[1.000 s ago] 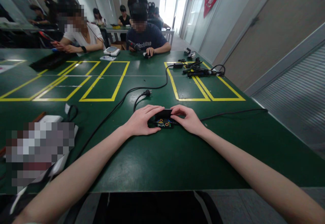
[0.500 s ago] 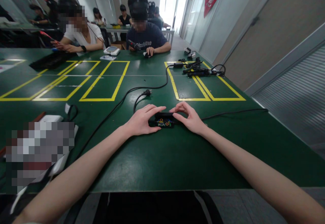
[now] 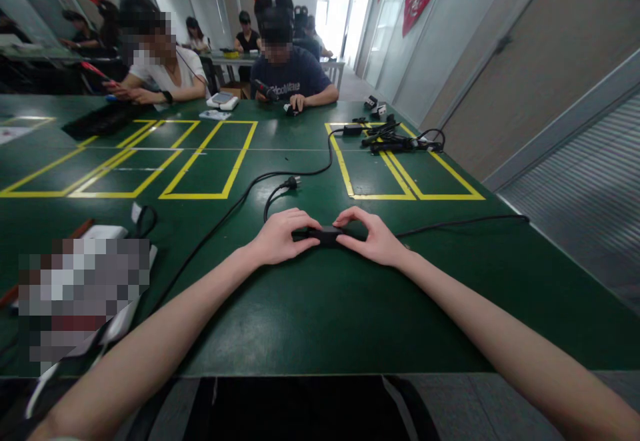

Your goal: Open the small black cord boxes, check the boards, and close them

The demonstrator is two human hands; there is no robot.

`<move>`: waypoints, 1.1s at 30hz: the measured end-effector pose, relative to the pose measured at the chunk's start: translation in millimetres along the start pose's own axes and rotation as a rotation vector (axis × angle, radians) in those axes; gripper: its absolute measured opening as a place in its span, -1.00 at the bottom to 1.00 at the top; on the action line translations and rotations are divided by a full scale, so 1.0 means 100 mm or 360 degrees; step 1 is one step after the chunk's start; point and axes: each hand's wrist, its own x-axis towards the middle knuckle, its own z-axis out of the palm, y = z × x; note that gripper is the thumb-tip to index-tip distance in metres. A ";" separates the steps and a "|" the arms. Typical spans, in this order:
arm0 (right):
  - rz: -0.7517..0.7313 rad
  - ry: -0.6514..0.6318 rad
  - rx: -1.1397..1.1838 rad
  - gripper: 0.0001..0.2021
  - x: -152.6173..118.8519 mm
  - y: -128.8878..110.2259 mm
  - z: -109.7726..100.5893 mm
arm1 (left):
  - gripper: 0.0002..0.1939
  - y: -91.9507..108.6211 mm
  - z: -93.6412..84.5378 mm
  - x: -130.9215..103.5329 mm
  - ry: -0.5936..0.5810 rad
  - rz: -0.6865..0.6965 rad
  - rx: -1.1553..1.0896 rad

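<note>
A small black adapter case (image 3: 329, 235) rests on the green table (image 3: 280, 314), its cover down over the inside. Thumb and fingers of my left hand (image 3: 285, 237) grip its left end. At its right end my right hand (image 3: 373, 237) pinches it the same way, with the fingers curved over the far side and the thumb on the near side. Beyond my left hand lies a black plug (image 3: 291, 183) on a short cord. A thin black cable (image 3: 465, 223) runs off to the right from near my right hand.
Black adapters and coiled cables (image 3: 390, 139) lie at the back right, among yellow tape outlines (image 3: 225, 161). A long black cable (image 3: 215, 227) crosses the table on the left. At the near left is a white object (image 3: 117, 321), partly blurred. Two people sit opposite.
The case's black cover has come down over the circuit board, which showed before. Both hands have closed onto the ends of the case.
</note>
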 end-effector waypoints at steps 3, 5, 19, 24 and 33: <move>-0.0251 -0.0080 -0.0335 -0.74 0.01 0.00 0.00 | -0.82 -0.01 0.01 0.01 0.0048 -0.0094 -0.0034; -0.0320 -0.0076 -0.0471 -0.79 0.02 0.00 0.01 | -0.81 -0.01 0.03 0.01 0.0083 -0.0120 -0.0016; -0.0438 0.0025 -0.0447 -0.84 0.00 -0.07 0.12 | -0.81 0.02 0.14 -0.02 0.0048 0.0023 0.0314; -0.0430 0.0048 -0.0341 -0.85 0.00 -0.09 0.15 | -0.78 0.06 0.16 -0.03 0.0084 0.0056 0.0286; -0.0558 0.0097 -0.0354 -0.79 -0.01 -0.07 0.16 | -0.82 0.09 0.18 -0.03 0.0085 0.0076 0.0188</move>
